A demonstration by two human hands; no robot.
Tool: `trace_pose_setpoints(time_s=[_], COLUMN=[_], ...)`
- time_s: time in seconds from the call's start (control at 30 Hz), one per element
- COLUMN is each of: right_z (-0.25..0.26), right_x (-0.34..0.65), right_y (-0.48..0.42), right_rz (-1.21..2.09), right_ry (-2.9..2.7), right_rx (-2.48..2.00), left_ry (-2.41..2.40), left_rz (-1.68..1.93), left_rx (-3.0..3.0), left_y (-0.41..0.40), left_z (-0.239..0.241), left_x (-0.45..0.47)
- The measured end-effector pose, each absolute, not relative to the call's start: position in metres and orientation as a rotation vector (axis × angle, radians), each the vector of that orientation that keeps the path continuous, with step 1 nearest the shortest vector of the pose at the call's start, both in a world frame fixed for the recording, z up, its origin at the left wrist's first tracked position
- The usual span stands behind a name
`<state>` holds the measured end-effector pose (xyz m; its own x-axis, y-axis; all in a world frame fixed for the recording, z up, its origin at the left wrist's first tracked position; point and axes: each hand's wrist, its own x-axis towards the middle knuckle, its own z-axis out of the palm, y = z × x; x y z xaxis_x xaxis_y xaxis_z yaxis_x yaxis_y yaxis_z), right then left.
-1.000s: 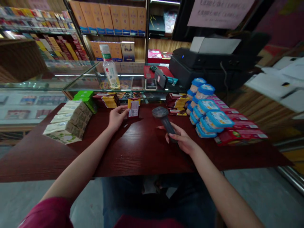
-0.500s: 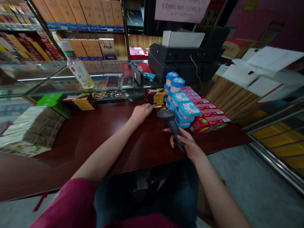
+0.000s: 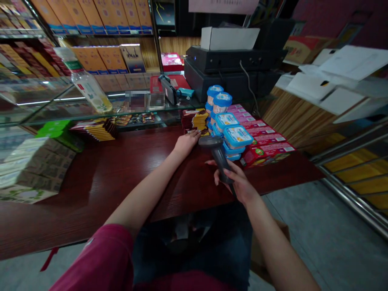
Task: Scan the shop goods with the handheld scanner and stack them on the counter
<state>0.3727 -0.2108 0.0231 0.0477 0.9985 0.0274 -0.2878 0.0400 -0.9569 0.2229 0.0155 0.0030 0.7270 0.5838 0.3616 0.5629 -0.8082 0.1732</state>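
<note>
My right hand (image 3: 238, 182) is wrapped around the handle of a dark grey barcode scanner (image 3: 220, 159), whose head points left above the counter. My left hand (image 3: 188, 143) lies low over the dark red wooden counter with its fingers stretched out. Its fingertips touch a yellow-and-brown wrapped snack packet (image 3: 204, 132) at the foot of a row of snack packets (image 3: 195, 119); a grip on it does not show. Blue-lidded tubs (image 3: 238, 135) stand stacked just beyond the scanner. Red and pink boxes (image 3: 266, 151) line up to their right.
Another row of snack packets (image 3: 95, 130), green boxes (image 3: 56, 131) and pale cartons (image 3: 36, 169) stand on the left. A tall bottle (image 3: 91, 89) rests on the glass case. Black till equipment (image 3: 230, 79) is behind the tubs. White open boxes (image 3: 327, 89) lie at the right.
My left hand has shifted right along the front of the snack packets, nearer the scanner. The right hand still holds the scanner, almost unmoved. The view has tilted slightly.
</note>
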Motion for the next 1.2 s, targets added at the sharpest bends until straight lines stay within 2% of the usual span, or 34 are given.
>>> trace_pose_setpoints(time_s=[0.1, 0.23, 0.43, 0.57, 0.67, 0.83, 1.03, 1.2], right_z=[0.023, 0.027, 0.035, 0.036, 0.034, 0.026, 0.022, 0.027], right_x=[0.373, 0.371, 0.341, 0.295, 0.257, 0.213, 0.209, 0.211], right_y=[-0.212, -0.209, -0.173, -0.128, -0.092, -0.056, -0.057, -0.061], right_rz=[1.284, 1.331, 1.536, 1.722, 1.823, 1.920, 1.903, 1.913], right_ry=[-0.978, -1.013, -1.067, -1.120, -1.156, -1.193, -1.248, -1.293], right_rx=[-1.017, -1.034, -0.948, -0.826, -0.752, -0.664, -0.646, -0.640], left_ry=[0.805, 0.807, 1.408, 1.789, 1.927, 1.881, 1.721, 1.599], left_rz=[0.728, 0.929, 1.109, 1.151, 1.222, 1.346, 1.737, 2.091], left_rx=[2.913, 2.941, 2.910, 2.739, 2.547, 2.445, 2.223, 1.737], left_y=[0.016, 0.020, 0.033, 0.047, 0.059, 0.069, 0.062, 0.050], left_z=[0.002, 0.004, 0.014, 0.016, 0.011, 0.007, 0.012, 0.026], left_x=[0.196, 0.114, -0.040, -0.100, -0.115, -0.123, -0.130, -0.107])
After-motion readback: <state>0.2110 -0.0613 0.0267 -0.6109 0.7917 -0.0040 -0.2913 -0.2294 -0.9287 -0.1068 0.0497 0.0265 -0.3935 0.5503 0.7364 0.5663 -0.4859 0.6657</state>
